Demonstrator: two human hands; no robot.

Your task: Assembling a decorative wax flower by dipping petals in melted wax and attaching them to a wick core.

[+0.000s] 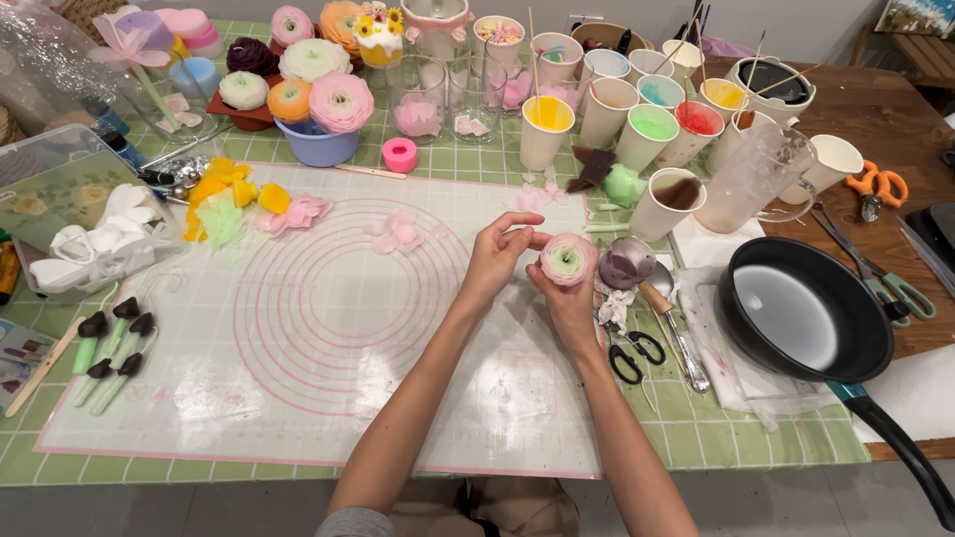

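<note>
Resting in the right hand (569, 298) grip, the pink flower (567, 259); left hand (497, 254) fingertips pinch its edge.

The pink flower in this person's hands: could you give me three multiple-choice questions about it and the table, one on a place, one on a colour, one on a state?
1. Where does the black frying pan lie?
A. right of the hands
B. left of the hands
C. on the mat's middle

2. What colour is the centre of the pink flower?
A. blue
B. pale green
C. black

3. How is the flower held?
A. lying loose on the mat
B. in the right hand, with the left hand at its petals
C. in the left hand alone

Answers:
1 A, the pan sits at the table's right side, beside the small black scissors.
2 B, green shows inside the pink petals.
3 B, right fingers cup it from below while left fingertips touch its edge.
</note>
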